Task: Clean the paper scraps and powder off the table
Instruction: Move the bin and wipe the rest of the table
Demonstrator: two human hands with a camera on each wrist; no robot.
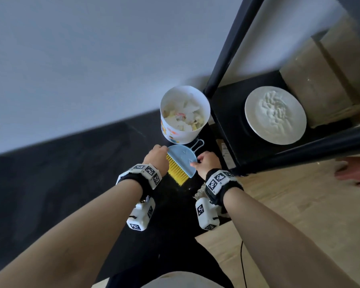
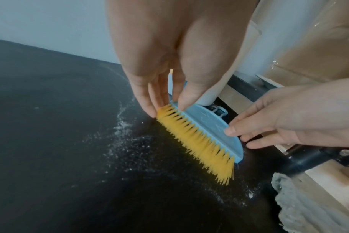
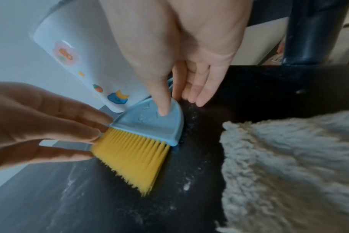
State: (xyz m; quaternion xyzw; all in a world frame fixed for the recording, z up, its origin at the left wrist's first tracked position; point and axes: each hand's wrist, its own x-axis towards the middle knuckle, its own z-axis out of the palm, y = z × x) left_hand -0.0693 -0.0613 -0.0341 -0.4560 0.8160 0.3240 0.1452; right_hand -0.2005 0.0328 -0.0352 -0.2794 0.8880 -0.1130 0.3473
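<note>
A small blue dustpan with a yellow-bristled brush nested in it is held just above the black table, next to a white bin full of paper scraps. My left hand pinches its left end where the bristles begin. My right hand pinches the pan's right edge, thumb on top. White powder is scattered on the table under and around the bristles.
A fluffy grey cloth lies at the table's right edge by my right wrist. Right of the bin, a black frame holds a white plate of powder on its shelf. A wooden floor and red stool lie further right.
</note>
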